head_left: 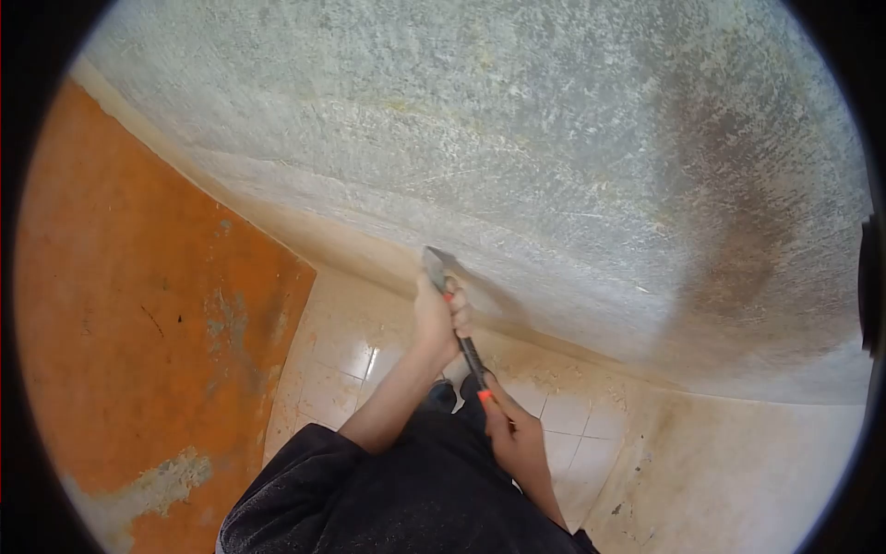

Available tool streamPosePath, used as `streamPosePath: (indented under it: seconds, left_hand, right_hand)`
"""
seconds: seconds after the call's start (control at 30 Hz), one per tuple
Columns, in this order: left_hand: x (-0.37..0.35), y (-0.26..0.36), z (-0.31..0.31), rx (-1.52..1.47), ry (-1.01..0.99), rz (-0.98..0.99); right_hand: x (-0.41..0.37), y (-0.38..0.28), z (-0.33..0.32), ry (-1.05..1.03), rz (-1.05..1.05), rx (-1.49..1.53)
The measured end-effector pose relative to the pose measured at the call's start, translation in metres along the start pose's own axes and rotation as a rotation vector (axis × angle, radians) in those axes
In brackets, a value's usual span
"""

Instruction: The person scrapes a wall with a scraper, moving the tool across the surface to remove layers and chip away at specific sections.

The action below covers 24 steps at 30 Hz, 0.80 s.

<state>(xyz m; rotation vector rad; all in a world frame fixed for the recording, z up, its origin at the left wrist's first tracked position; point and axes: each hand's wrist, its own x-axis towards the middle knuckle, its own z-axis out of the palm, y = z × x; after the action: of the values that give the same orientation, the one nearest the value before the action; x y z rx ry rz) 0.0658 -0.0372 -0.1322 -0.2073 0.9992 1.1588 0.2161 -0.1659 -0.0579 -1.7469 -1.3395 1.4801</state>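
A long-handled scraper, black with red accents, slants up from my body toward the wall. My left hand is wrapped around its upper part, just below the flat grey blade. Lower down, my right hand grips the end of the handle beside a red band. The blade's edge meets the lower part of the wall in this view, where a pale scraped band runs along. Mottled grey-green patches cover the surface above it.
On the left stands an orange painted surface with worn grey patches. Light floor tiles lie below, strewn with crumbs along the wall's foot. My dark shoes show beneath my hands. A broad shadow falls on the wall at right.
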Motion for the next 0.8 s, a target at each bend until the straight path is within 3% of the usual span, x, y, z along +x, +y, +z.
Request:
streamPosePath:
  seconds: [0.07,0.23,0.33,0.43,0.57,0.73,0.8]
  left_hand:
    - [0.003,0.004,-0.005,0.017,0.025,0.044]
    - [-0.006,-0.020,0.015,-0.060,0.020,-0.070]
    - [0.013,0.017,-0.011,-0.013,0.146,0.151]
    - [0.015,0.025,-0.014,-0.044,0.120,0.165]
    - [-0.013,0.000,0.015,-0.030,0.020,-0.044]
    - [0.000,0.014,-0.007,-0.012,0.012,-0.025]
    - [-0.004,0.006,0.004,-0.014,0.029,-0.036]
  right_hand:
    - [0.003,0.005,0.006,-0.024,-0.087,-0.041]
    - [-0.010,0.011,-0.010,0.072,0.036,0.036]
    - [0.020,0.016,0.011,-0.006,-0.012,0.006]
    - [0.039,0.012,0.021,-0.064,-0.122,-0.046]
    - [-0.001,0.001,0.001,0.024,0.017,-0.001]
    - [0.006,0.018,0.026,0.020,-0.133,-0.122]
    - [-0.004,0.011,0.011,0.011,-0.055,-0.067]
